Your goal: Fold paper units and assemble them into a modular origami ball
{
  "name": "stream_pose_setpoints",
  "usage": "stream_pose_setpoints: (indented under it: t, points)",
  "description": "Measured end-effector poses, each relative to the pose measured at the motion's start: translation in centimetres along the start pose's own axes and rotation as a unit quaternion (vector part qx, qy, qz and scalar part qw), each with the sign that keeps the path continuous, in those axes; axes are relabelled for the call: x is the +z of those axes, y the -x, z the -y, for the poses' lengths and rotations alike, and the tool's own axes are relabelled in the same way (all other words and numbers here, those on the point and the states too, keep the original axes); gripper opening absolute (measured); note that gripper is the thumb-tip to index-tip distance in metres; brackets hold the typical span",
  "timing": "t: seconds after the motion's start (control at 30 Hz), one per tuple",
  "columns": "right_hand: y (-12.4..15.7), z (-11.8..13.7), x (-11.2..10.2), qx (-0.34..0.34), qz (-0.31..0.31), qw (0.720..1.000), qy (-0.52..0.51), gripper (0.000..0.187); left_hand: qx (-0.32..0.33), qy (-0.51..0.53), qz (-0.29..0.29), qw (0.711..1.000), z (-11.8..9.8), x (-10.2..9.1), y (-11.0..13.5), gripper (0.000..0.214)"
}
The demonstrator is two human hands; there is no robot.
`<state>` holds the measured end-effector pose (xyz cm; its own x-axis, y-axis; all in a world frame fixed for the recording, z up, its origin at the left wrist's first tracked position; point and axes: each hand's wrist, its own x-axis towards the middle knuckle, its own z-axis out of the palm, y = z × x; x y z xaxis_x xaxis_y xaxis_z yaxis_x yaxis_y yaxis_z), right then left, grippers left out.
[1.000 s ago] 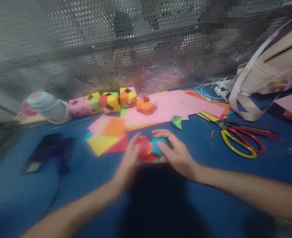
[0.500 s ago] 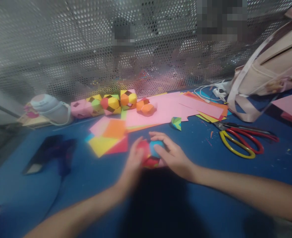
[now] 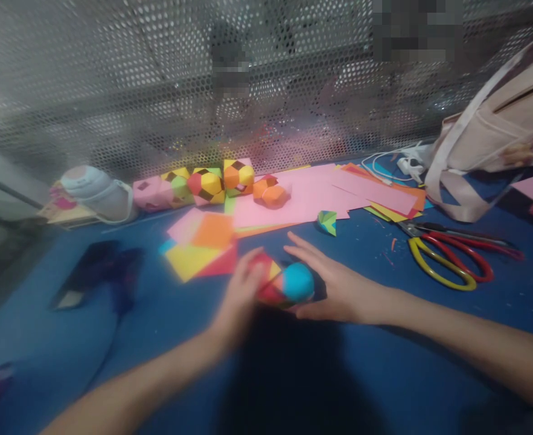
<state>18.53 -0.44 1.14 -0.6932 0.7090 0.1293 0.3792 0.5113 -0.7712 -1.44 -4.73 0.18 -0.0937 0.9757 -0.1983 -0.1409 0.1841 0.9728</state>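
Note:
A folded paper ball [image 3: 297,283] with blue, red, orange and yellow faces sits low in front of me. My left hand [image 3: 238,293] is closed on its left side, slightly blurred. To the right, my right hand [image 3: 338,284] is open, its thumb and fingers spread around the blue end with a gap showing. Beyond my right hand lies a small green and blue folded paper piece [image 3: 326,222]. Loose coloured paper squares [image 3: 203,244] lie just beyond my left hand.
Several finished paper balls [image 3: 206,186] line the back beside a pale bottle [image 3: 96,192]. Pink sheets [image 3: 302,193] lie behind. At right are scissors with yellow and red handles [image 3: 447,266], a white cable [image 3: 377,163] and a beige bag [image 3: 497,121]. A dark glue-gun-like tool [image 3: 124,278] lies left.
My right hand has opened and moved right, off the blue face, so more of the ball shows. My left hand stays on the ball. The view has shifted slightly.

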Motion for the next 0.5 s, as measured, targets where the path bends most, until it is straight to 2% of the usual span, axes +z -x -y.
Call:
stream_pose_setpoints:
  t: [0.13,0.33,0.5]
  points:
    - [1.3,-0.4,0.7,-0.053,-0.018,0.997,0.059,0.096,-0.036,0.011,0.006,0.999,-0.2,0.1,0.0,0.045]
    - [1.9,-0.6,2.7,-0.082,-0.145,0.983,0.08,0.062,-0.047,0.03,0.003,0.998,-0.5,0.5,0.1,0.04]
    - [1.7,-0.3,2.9,-0.078,-0.164,0.982,0.055,0.054,-0.052,0.073,0.017,0.996,-1.0,0.8,0.5,0.036]
